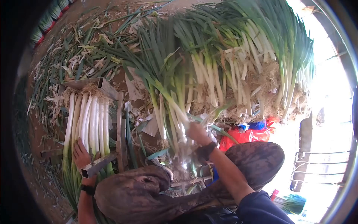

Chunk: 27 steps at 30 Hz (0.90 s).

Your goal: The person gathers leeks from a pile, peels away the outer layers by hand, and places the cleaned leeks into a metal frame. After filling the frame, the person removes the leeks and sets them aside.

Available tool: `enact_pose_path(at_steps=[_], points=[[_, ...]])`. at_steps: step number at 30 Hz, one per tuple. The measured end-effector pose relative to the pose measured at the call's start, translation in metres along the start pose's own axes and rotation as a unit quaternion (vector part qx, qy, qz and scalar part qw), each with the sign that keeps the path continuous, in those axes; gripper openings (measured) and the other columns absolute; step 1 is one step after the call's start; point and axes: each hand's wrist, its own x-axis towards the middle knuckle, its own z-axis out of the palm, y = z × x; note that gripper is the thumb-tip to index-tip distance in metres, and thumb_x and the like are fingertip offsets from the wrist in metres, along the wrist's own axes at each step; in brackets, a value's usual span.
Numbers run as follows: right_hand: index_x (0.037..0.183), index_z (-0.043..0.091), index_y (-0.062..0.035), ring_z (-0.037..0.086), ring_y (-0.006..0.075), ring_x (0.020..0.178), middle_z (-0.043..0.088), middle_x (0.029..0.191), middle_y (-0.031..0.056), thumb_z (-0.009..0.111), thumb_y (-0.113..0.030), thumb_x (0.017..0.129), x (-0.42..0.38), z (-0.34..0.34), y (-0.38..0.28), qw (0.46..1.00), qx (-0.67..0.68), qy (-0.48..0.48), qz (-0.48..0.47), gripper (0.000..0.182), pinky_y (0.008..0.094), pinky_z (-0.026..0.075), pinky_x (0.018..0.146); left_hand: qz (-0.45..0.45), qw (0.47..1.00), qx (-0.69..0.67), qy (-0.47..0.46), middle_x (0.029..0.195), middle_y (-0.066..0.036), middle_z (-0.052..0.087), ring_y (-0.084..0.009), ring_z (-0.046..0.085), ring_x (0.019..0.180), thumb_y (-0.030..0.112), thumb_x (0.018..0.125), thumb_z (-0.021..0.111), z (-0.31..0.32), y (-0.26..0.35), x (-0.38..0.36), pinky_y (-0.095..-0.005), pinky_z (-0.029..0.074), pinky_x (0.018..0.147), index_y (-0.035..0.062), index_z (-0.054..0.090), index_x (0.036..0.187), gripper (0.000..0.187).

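My left hand (pixel 82 154) lies with its fingers spread on a row of cleaned leeks (pixel 88 119), beside a square metal bar (pixel 98 165). The roots of that row rest at a metal channel (pixel 85 83). My right hand (pixel 198 133), smeared by motion, is at the white stems of untrimmed leeks (pixel 175 115) between my knees. Its fingers are too blurred to show what they hold. Green leaves of these leeks point away from me, and their roots lie near my legs.
A large heap of leeks (pixel 238 56) stretches across the back right. Leaf scraps (pixel 74 56) cover the ground at the back left. A red plastic bag (pixel 246 137) lies by my right knee. Bundled leeks (pixel 289 202) lie at the lower right, near a metal rack (pixel 319 172).
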Motion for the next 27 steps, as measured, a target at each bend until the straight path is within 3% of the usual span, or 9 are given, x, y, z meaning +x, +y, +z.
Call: enact_pose_path(at_steps=[6, 10, 16, 17, 18, 20, 22, 24, 27], points=[[0.106, 0.055, 0.0075, 0.068, 0.037, 0.074, 0.066, 0.079, 0.0241, 0.061, -0.022, 0.082, -0.026, -0.006, -0.047, 0.984, 0.141, 0.025, -0.106, 0.039, 0.0454, 0.052, 0.065, 0.009, 1.0, -0.007, 0.02, 0.143, -0.021, 0.041, -0.0386, 0.043, 0.131, 0.048, 0.068, 0.075, -0.01, 0.005, 0.001, -0.0483, 0.037, 0.107, 0.0033, 0.022, 0.152, 0.109], [0.109, 0.055, 0.0082, 0.068, 0.0223, 0.063, 0.067, 0.075, 0.0152, 0.067, -0.012, 0.081, -0.006, 0.069, -0.005, 0.962, 0.26, 0.023, -0.081, 0.036, 0.0374, 0.053, 0.055, -0.001, 1.0, 0.015, 0.001, 0.144, -0.022, 0.041, -0.0383, 0.041, 0.133, 0.048, 0.07, 0.074, -0.007, 0.005, 0.001, -0.0479, 0.036, 0.108, 0.0035, 0.021, 0.153, 0.108], [0.101, 0.067, 0.0026, 0.064, 0.0195, 0.072, 0.066, 0.088, 0.0116, 0.065, -0.021, 0.089, -0.07, -0.088, -0.056, 0.955, 0.261, -0.12, -0.074, 0.026, 0.0326, 0.051, 0.062, 0.024, 0.999, -0.034, -0.007, 0.144, -0.024, 0.039, -0.0403, 0.04, 0.133, 0.042, 0.07, 0.076, -0.029, 0.01, 0.0, -0.0482, 0.035, 0.109, 0.0028, 0.021, 0.152, 0.106], [0.109, 0.066, -0.0007, 0.061, 0.0209, 0.08, 0.065, 0.099, 0.0108, 0.063, -0.013, 0.085, -0.081, -0.116, -0.048, 0.931, 0.135, -0.052, -0.335, 0.026, 0.0339, 0.049, 0.072, 0.026, 0.999, -0.037, -0.001, 0.144, -0.024, 0.039, -0.0403, 0.04, 0.133, 0.042, 0.07, 0.076, -0.034, 0.012, 0.0, -0.0482, 0.035, 0.109, 0.0028, 0.021, 0.152, 0.106], [0.116, 0.065, -0.004, 0.058, 0.0223, 0.088, 0.064, 0.109, 0.0101, 0.061, -0.005, 0.082, -0.095, -0.143, -0.041, 0.825, -0.007, 0.019, -0.565, 0.034, 0.0353, 0.047, 0.082, 0.026, 0.998, -0.051, -0.006, 0.143, -0.025, 0.039, -0.0415, 0.041, 0.132, 0.04, 0.07, 0.076, -0.038, 0.014, 0.0, -0.0484, 0.035, 0.109, 0.002, 0.021, 0.152, 0.105], [0.118, 0.068, -0.0053, 0.055, 0.0185, 0.097, 0.061, 0.105, 0.0121, 0.042, -0.03, 0.102, -0.141, -0.198, -0.041, 0.862, 0.055, -0.004, -0.504, 0.039, 0.0377, 0.046, 0.086, 0.026, 0.998, -0.065, -0.006, 0.143, -0.026, 0.039, -0.0426, 0.041, 0.131, 0.037, 0.071, 0.077, -0.042, 0.013, 0.0, -0.0486, 0.035, 0.109, 0.0011, 0.022, 0.151, 0.104], [0.121, 0.064, -0.0002, 0.06, 0.0174, 0.088, 0.062, 0.101, 0.0107, 0.049, -0.024, 0.098, -0.2, -0.243, -0.05, 0.868, 0.174, -0.027, -0.464, 0.036, 0.0347, 0.052, 0.077, 0.047, 0.993, -0.106, 0.018, 0.142, -0.028, 0.039, -0.0447, 0.041, 0.129, 0.034, 0.072, 0.078, -0.041, 0.009, -0.002, -0.049, 0.036, 0.107, 0.0002, 0.024, 0.15, 0.1], [0.124, 0.059, 0.0063, 0.063, 0.0141, 0.074, 0.062, 0.091, 0.01, 0.055, -0.015, 0.092, -0.269, -0.275, -0.085, 0.852, 0.507, -0.05, -0.124, 0.038, 0.0273, 0.056, 0.064, 0.056, 0.982, -0.182, 0.005, 0.139, -0.03, 0.041, -0.0469, 0.042, 0.128, 0.031, 0.074, 0.079, -0.05, 0.002, 0.0, -0.0514, 0.038, 0.103, 0.0009, 0.027, 0.149, 0.096], [0.127, 0.053, 0.0105, 0.061, 0.0098, 0.061, 0.061, 0.081, 0.0092, 0.058, -0.009, 0.085, -0.309, -0.302, -0.081, 0.856, 0.484, -0.01, -0.182, 0.046, 0.021, 0.054, 0.052, 0.103, 0.973, -0.203, 0.037, 0.138, -0.028, 0.045, -0.0449, 0.046, 0.125, 0.026, 0.074, 0.079, -0.046, -0.029, -0.003, -0.0497, 0.041, 0.101, -0.0007, 0.037, 0.143, 0.085]])
